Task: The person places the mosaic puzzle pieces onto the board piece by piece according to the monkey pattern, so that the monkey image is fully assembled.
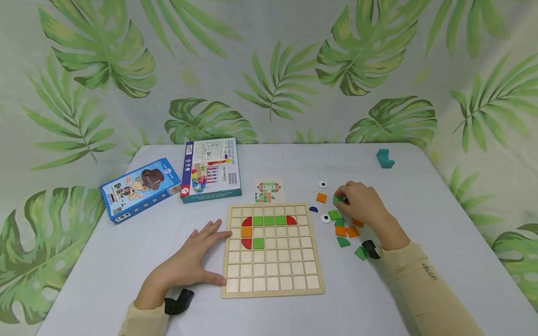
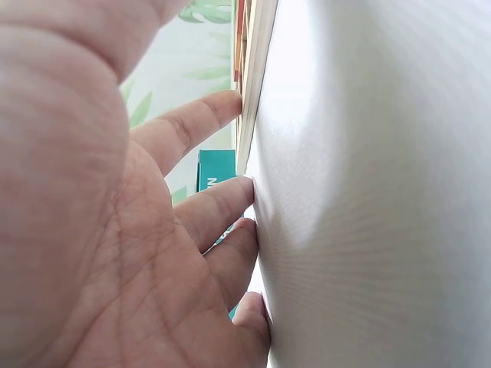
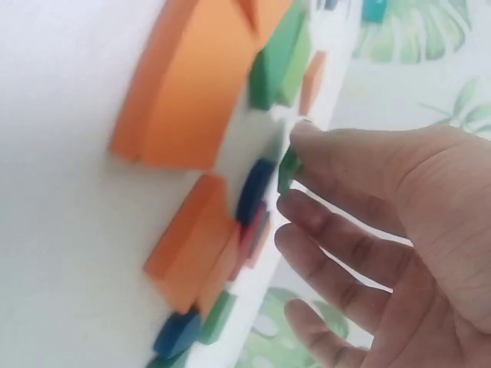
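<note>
Right hand [image 1: 363,203], right of centre, pinches a green piece [image 1: 337,199]; fingertip-only hold could drop it. Left hand [image 1: 187,259], fingers spread, touches board [image 1: 273,294], lower centre; a nudge could shift it.

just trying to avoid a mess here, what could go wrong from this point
The right hand pinches a green piece close to loose orange pieces, so it might nudge them.

The left hand touches the edge of the wooden board; a harder push could shift it.

A green square and a green rounded piece both lie loose, so the shapes might get mixed up.
</note>
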Demonstrator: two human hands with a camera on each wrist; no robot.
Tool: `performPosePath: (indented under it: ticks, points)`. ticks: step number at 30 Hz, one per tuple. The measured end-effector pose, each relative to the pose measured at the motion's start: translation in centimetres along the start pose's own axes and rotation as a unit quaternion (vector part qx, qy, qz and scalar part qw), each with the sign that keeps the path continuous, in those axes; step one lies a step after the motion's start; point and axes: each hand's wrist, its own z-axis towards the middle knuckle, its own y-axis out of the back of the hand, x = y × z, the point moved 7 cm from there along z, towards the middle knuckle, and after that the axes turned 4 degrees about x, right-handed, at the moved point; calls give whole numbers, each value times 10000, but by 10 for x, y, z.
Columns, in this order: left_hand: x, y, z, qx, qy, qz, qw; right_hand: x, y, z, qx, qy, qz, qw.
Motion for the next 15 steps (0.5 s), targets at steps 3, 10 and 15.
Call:
performPosePath:
  ticks: [3, 10, 15]
  points:
    - [0, 0, 0, -5, -14, 3, 10000, 9, 3, -3, -78, 93, 31, 9999]
    - [0, 1, -1, -41, -61, 16, 10000, 52, 8, -17, -265, 803, 307, 9959]
    - [0, 0, 0, -61, -76, 29, 9999, 81, 4, -28, -266, 1140, 394, 9923]
